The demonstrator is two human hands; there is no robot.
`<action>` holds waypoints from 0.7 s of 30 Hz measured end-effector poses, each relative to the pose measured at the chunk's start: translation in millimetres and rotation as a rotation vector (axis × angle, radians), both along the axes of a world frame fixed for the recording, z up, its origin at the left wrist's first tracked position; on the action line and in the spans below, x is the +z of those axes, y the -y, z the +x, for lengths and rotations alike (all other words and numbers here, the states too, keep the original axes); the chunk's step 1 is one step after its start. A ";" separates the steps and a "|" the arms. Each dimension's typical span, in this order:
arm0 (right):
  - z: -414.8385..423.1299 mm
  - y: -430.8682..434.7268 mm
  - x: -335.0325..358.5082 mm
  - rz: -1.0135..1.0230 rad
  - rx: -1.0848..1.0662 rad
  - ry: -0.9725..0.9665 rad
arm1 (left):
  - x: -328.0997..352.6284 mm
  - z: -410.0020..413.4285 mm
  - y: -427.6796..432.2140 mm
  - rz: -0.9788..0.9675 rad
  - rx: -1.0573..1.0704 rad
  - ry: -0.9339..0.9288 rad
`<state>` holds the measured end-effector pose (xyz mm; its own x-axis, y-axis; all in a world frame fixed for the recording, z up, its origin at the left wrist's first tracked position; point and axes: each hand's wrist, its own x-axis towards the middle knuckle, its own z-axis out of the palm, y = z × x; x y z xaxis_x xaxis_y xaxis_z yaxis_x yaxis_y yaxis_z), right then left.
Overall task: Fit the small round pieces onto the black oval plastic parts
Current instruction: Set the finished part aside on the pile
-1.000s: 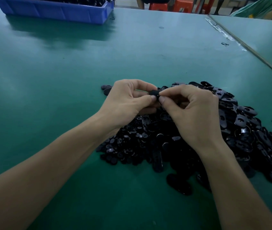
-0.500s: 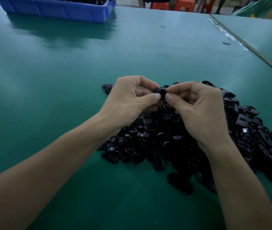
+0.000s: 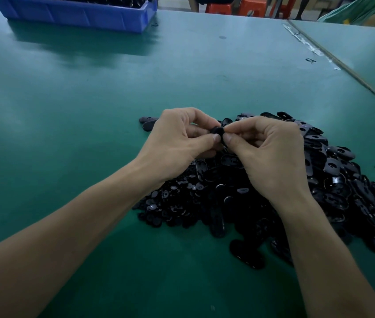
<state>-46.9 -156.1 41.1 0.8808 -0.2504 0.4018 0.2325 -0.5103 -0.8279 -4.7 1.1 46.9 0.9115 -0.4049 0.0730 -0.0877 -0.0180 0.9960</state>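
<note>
fingers (image 3: pixel 215 137) of both hands pinch 1 small black part (image 3: pixel 218 130) between them: thumbs and forefingers closed tip to tip on it, the other fingers curled under. it is too dark and too covered to tell whether a round piece is already seated on an oval. the left hand (image 3: pixel 177 138) and right hand (image 3: pixel 271 152) hold it just above the heap (image 3: pixel 239 203), probably so both thumbs can press squarely. round pieces (image 3: pixel 177 198) lie at the heap's left and ovals (image 3: pixel 333 166) at its right, likely 1 kind per hand. the green bench (image 3: pixel 90 99) carries everything, and a blue bin (image 3: pixel 78 12) stands far back.
</note>
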 end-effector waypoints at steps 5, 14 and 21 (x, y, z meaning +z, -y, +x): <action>0.4 3.7 1.7 0.060 0.059 -0.037 | 0.8 1.6 -1.1 0.017 -0.004 0.021; -1.5 7.8 5.8 0.019 0.108 -0.002 | 0.8 4.7 -3.0 -0.083 -0.056 -0.099; -3.0 7.3 6.8 0.136 0.187 -0.077 | 1.4 8.8 -7.5 -0.132 -0.127 -0.150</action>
